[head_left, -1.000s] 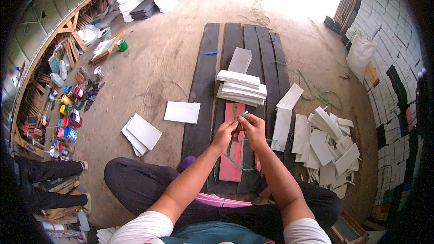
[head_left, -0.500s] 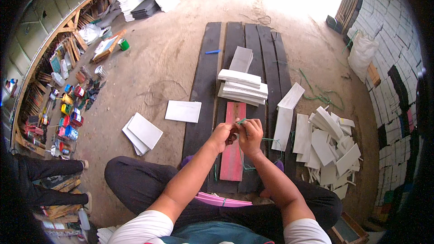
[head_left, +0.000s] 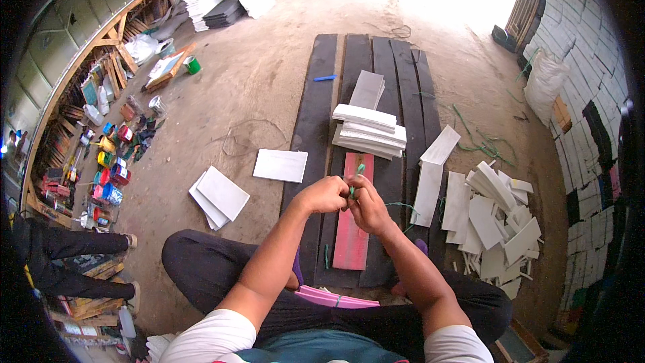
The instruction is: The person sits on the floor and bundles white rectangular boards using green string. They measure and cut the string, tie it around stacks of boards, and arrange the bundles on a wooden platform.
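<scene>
My left hand [head_left: 323, 194] and my right hand [head_left: 367, 207] meet over a long pink-red board [head_left: 351, 249]. Both are closed, fingers pinched on a green string [head_left: 361, 169] that shows between and above them. Part of the string trails off to the right of my right hand. Just beyond my hands, a stack of white foam-like strips [head_left: 368, 136] lies across the far end of the board, with a greyish piece [head_left: 367, 89] behind it. A bundle of pink strips [head_left: 336, 297], bound with green string, rests close to my lap.
Dark planks [head_left: 310, 114] lie under the work, with a blue strip [head_left: 324, 78] on them. White slabs [head_left: 280, 165] lie left; a heap of white offcuts [head_left: 490, 222] lies right. Paint cans [head_left: 119, 173] line the left side. Another person's legs [head_left: 80, 259] show at lower left.
My hands have drawn closer together and moved slightly toward me, and the green string now stands up as a short loop above them. The whole view has shifted a little.
</scene>
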The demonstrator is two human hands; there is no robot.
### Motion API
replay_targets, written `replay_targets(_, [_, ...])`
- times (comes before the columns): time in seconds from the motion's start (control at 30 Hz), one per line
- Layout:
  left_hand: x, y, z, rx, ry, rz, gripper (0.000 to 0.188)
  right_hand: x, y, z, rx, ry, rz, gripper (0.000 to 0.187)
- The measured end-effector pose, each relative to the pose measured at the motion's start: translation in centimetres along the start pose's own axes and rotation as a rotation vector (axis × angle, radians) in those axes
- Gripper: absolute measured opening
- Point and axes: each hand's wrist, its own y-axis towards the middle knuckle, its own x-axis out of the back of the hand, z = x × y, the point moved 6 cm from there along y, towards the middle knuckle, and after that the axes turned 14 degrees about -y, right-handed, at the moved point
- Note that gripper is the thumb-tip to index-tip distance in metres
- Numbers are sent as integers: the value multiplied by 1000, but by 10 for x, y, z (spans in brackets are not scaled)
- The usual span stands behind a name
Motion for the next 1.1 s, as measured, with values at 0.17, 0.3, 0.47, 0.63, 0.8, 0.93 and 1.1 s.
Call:
replay_targets(0.17, [-12, 9, 37, 55, -528, -7, 13, -15, -19, -12, -250, -39, 22, 23])
replay_targets(0.3, [-25, 17, 49, 6, -893, -141, 15, -13, -25, -21, -472, -31, -66, 17])
replay_targets(0.47, [-47, 28, 53, -179, -1122, -445, 14, -8, -23, -25, -782, 103, -264, 15])
replay_targets(0.63, [-55, 24, 46, -340, -978, -646, 16, -24, -37, -46, -905, 318, -398, 17])
replay_targets(0.8, [-49, 11, 41, -472, -787, -761, 14, -38, -37, -39, -1254, 929, -281, 17])
replay_targets(0.93, [-47, 13, 47, -489, -778, -744, 14, -33, -33, -34, -1372, 907, -366, 18])
replay_targets(1.1, [-43, 15, 45, -438, -707, -683, 18, -40, -43, -47, -1308, 827, -250, 23])
